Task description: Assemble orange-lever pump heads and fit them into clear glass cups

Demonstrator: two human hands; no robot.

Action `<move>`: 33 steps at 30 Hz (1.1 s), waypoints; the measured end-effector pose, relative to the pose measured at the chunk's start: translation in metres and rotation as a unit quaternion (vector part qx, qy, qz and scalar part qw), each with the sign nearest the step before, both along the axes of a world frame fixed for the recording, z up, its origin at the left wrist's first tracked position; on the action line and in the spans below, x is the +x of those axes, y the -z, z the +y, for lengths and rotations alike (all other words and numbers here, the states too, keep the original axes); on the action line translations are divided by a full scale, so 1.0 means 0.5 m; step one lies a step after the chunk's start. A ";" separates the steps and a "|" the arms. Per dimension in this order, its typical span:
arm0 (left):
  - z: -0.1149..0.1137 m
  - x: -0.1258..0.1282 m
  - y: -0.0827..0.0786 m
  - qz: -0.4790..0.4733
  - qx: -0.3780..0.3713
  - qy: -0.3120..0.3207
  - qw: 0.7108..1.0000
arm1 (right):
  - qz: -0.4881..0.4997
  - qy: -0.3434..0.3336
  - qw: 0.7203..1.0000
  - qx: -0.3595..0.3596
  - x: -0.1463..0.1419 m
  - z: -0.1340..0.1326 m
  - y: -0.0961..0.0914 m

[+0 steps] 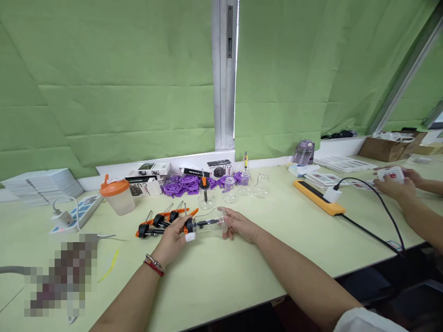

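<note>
A clear bottle (212,216) lies on its side in the air just above the table, a dark rod (206,222) running lengthwise inside it. My left hand (176,234), with white wrapping on the thumb, is closed around the black-and-orange top (188,225) at the bottle's left end. The fingers of my right hand (238,223) grip the clear bottle at its right end. Beside my left hand lie several black-and-orange tops (157,221) with metal crank rods. Behind the bottle stands another clear bottle (205,201) with such a top fitted in it.
Purple plastic parts (187,186) and small printed boxes (147,184) line the wall, near clear bottles (261,186). An orange-lidded cup (117,196) stands left. A yellow power strip (318,197) lies right. Another person's hands (398,184) hold a white item at far right.
</note>
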State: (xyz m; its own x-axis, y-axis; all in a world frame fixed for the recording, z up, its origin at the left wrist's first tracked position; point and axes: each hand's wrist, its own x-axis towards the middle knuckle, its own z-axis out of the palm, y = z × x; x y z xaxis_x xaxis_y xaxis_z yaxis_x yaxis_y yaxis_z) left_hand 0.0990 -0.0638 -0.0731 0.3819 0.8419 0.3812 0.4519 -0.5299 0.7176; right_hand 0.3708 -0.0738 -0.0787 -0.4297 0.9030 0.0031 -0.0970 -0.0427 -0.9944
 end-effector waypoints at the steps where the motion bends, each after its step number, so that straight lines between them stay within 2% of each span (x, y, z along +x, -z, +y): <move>1: 0.000 0.000 0.000 -0.004 -0.002 0.002 1.000 | -0.006 0.003 1.000 -0.001 -0.002 0.002 0.003; 7: 0.005 -0.002 0.005 -0.018 -0.014 0.001 1.000 | -0.014 0.035 0.998 0.054 -0.010 0.003 0.007; 15: 0.014 -0.007 0.013 -0.028 -0.012 -0.002 1.000 | 0.011 -0.001 0.994 0.109 -0.003 -0.006 -0.005; 29: 0.007 -0.002 0.009 -0.022 -0.016 0.000 1.000 | -0.061 0.045 0.995 0.070 -0.007 0.011 0.021; 33: 0.013 -0.005 0.017 -0.035 -0.033 0.008 0.999 | -0.041 0.043 0.995 0.076 -0.008 0.010 0.016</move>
